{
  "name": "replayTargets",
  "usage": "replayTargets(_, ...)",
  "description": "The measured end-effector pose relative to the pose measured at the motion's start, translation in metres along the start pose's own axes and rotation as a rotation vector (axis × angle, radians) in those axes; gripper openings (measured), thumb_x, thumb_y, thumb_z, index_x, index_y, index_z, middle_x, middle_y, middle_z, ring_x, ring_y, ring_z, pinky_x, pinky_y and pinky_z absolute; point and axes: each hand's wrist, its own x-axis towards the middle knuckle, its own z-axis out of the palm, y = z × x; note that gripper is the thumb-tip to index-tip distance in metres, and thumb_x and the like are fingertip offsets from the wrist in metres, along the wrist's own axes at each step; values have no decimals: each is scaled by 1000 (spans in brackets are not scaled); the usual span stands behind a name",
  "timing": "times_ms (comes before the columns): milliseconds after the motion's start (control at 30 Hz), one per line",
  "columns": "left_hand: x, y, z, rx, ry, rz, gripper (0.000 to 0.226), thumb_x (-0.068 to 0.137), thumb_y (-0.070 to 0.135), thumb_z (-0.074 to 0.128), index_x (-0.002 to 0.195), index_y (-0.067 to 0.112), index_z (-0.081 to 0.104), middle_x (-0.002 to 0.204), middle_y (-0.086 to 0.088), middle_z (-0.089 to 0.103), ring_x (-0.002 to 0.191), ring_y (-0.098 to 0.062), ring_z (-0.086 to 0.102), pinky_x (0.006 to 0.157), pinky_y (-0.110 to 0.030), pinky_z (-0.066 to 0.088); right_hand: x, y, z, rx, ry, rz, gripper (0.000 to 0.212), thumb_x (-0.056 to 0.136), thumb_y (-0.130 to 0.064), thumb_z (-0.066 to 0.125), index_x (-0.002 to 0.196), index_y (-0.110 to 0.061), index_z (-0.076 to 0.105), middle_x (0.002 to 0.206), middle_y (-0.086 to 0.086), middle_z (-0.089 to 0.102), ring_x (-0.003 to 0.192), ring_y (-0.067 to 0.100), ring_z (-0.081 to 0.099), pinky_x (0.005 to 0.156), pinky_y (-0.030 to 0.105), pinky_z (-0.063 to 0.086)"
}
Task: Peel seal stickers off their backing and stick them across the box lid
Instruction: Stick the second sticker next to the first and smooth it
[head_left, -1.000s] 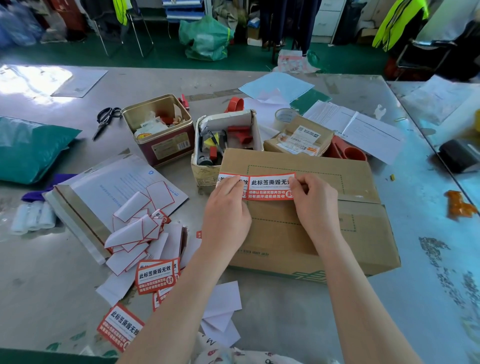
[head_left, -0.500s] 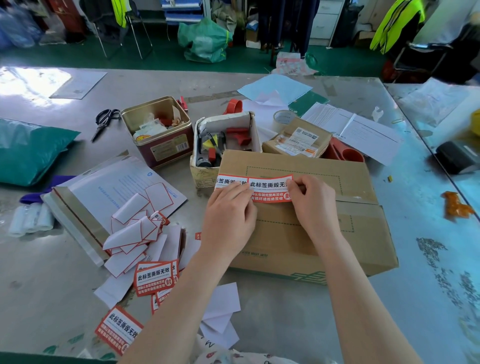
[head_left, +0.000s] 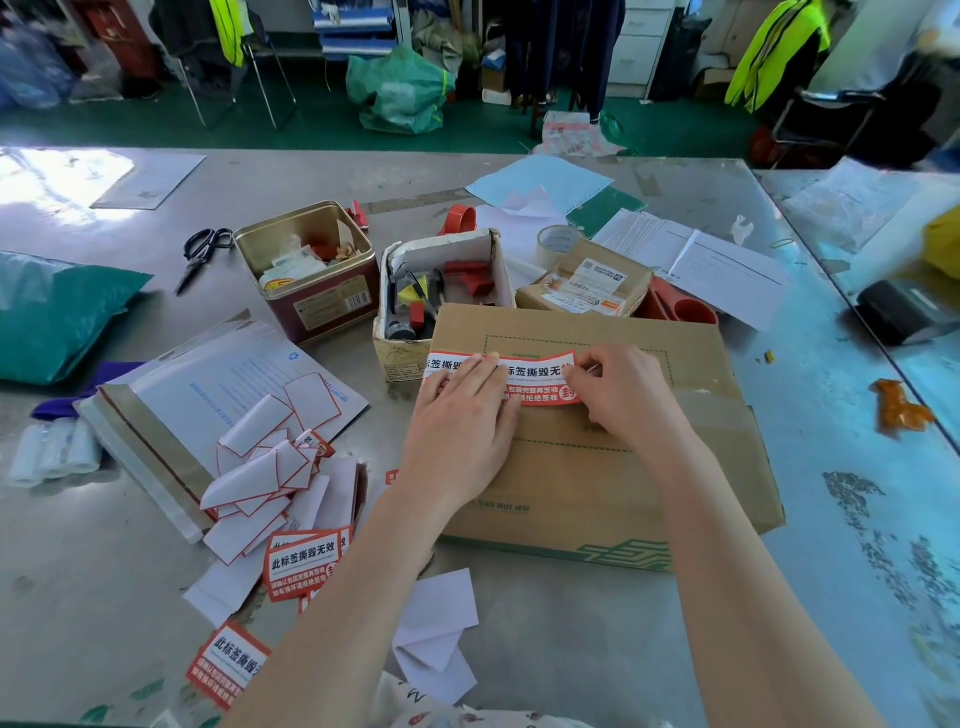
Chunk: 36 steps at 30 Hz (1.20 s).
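A brown cardboard box (head_left: 613, 467) lies flat on the steel table in front of me. A red-and-white seal sticker (head_left: 535, 376) lies across the left part of its lid. My left hand (head_left: 462, 421) presses flat on the sticker's left half, fingers spread. My right hand (head_left: 618, 395) pinches the sticker's right end, which curves up slightly off the lid. More seal stickers (head_left: 304, 564) and peeled white backing papers (head_left: 260, 467) are heaped on the table to the left of the box.
Behind the box stand an open white carton of tools (head_left: 441, 291), a gold tin (head_left: 311, 270) and a small labelled parcel (head_left: 587, 283). Scissors (head_left: 200, 252) lie at the back left. A white mailer envelope (head_left: 208, 405) and a teal bag (head_left: 57, 312) lie left.
The sticker came down onto the lid. My left hand slid over its left half and now presses it flat, while my right hand keeps hold of the right end.
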Motion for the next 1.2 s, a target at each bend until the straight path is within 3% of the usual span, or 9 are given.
replayTargets(233,-2,-2,-3,-12,16,14,44,98,35,29,137,19,42,147,3,40,138,-11,30,114,-29,16,1,-2,-6,-44,-20,56,37,90,-32,46,83,0,64,81,18,66,76,37,64,68,44,55)
replayTargets(433,-3,-1,-5,-17,14,8,44,99,35,29,137,20,41,148,5,38,138,-9,29,113,-28,14,1,-4,-9,82,-77,143,40,93,-32,46,99,4,63,78,18,70,59,26,69,63,35,58)
replayTargets(567,-3,-1,-5,-22,2,4,45,99,36,27,139,21,39,149,6,36,139,-8,27,114,-27,12,3,0,-10,174,-62,221,36,90,-33,49,116,-9,56,86,12,69,54,18,66,47,23,55)
replayTargets(667,-3,0,-5,7,-20,5,54,95,45,18,140,21,36,151,5,33,141,-8,24,115,-29,11,4,7,-14,292,-34,291,41,89,-30,51,126,-14,49,76,7,70,53,15,63,43,19,50)
replayTargets(867,-1,11,-8,27,-223,104,68,91,60,10,148,22,12,158,7,6,144,-7,1,118,-35,-1,-4,23,-15,324,92,246,25,91,-28,50,110,-14,58,69,3,69,50,13,63,54,26,56)
replayTargets(1200,24,34,1,37,-324,248,71,90,60,10,148,20,7,158,7,1,144,-6,-2,119,-37,-1,-8,31,-11,314,140,157,22,91,-21,48,108,-16,61,72,1,70,51,11,60,58,25,54)
